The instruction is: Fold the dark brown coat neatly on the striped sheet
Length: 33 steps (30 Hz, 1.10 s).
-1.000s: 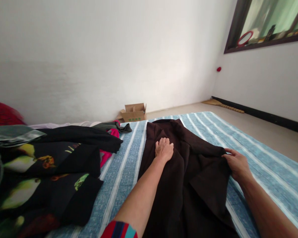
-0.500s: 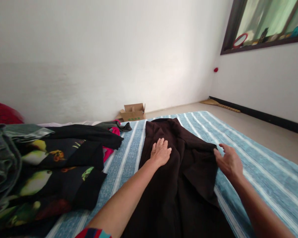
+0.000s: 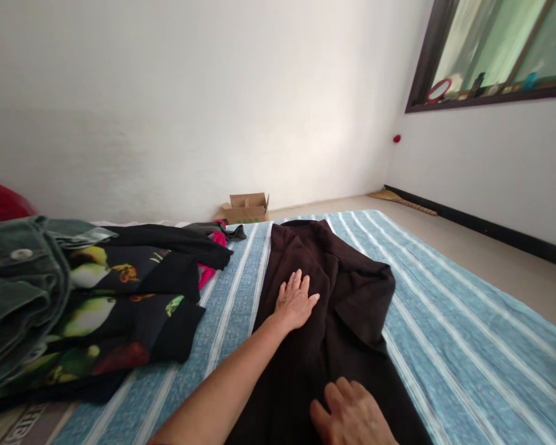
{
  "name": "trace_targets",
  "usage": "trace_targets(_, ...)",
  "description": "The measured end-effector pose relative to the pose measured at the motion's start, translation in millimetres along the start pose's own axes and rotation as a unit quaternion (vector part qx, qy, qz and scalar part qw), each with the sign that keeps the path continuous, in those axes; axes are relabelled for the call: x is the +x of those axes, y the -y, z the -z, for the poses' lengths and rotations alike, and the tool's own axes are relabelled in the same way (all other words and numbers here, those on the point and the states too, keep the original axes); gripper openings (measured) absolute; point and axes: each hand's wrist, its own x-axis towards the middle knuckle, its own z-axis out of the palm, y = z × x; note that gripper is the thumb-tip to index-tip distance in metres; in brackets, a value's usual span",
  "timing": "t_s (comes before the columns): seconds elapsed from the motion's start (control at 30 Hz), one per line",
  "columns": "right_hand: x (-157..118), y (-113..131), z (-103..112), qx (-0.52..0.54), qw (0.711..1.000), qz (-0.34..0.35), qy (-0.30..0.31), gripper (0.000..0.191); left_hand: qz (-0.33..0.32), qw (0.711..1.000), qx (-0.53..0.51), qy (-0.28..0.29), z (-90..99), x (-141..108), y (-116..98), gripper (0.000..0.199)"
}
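Observation:
A dark brown garment (image 3: 301,244) lies lengthwise over the bed, its near end running out of the picture. A wide, sleeve-like part (image 3: 364,303) is folded in on its right side. My left hand (image 3: 295,303) rests flat on the upper part of the cloth, fingers spread. Close to the bottom edge, my right hand (image 3: 352,414) is over the lower part of the garment with its fingers curled down into the fabric. The fingertips are partly hidden, and the frame cuts off the wrist.
Left of the garment is a pile of clothes with a black fruit-print piece (image 3: 120,312) and grey-green denim (image 3: 18,284). Blue striped bedding (image 3: 445,321) covers the bed. Beyond it are a cardboard box (image 3: 244,210) and a broom-like object (image 3: 405,201) along the wall.
My right hand has left the garment's right edge and come down toward me onto its lower part. The sleeve-like part lies farther in. My left hand stays flat on the cloth.

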Motion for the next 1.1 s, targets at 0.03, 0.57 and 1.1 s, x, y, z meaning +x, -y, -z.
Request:
trace_targets(0.03,-1.0,2.2,1.8,0.0,1.0,-0.018,0.02,0.023,0.002,1.0,0.001,0.001,-1.9,-0.6,0.0,0.063)
trace_targets(0.57,-13.1,-7.6,65.6,0.094,0.982,-0.059,0.151,0.03,-0.011,0.999,0.007,-0.044,-13.1,-2.9,-2.2,0.061)
trace_targets(1.1,-44.1,-77.1,9.9,0.754,0.638,-0.138,-0.07,0.019,-0.011,0.998,0.003,-0.059,-14.7,-2.2,-0.3,0.066)
